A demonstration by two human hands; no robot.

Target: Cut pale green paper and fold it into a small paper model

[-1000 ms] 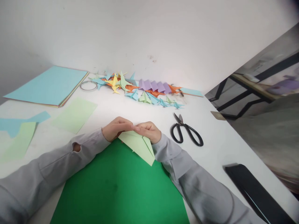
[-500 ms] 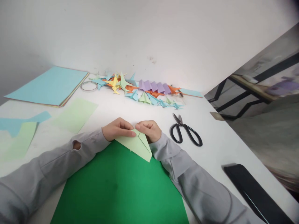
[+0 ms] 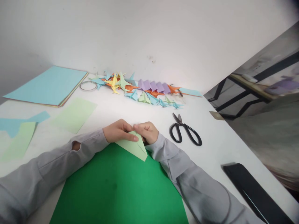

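My left hand [image 3: 118, 130] and my right hand [image 3: 147, 132] meet over a folded pale green paper [image 3: 134, 147] at the far tip of a large dark green sheet [image 3: 116, 189]. Both hands have their fingers curled and pinch the top of the pale green paper; its point aims down to the right. Grey sleeves cover both forearms.
Black scissors [image 3: 185, 133] lie right of my hands. A row of folded paper figures [image 3: 140, 90] lines the wall, with a tape roll [image 3: 88, 86] and a paper stack [image 3: 49, 85] to the left. Loose green and blue sheets [image 3: 73, 115] lie left; a black object [image 3: 254, 193] lies at the right edge.
The pale green paper has grown narrower and shorter as the hands fold it, and its lower point has drawn up toward the hands. My right hand has shifted slightly left.
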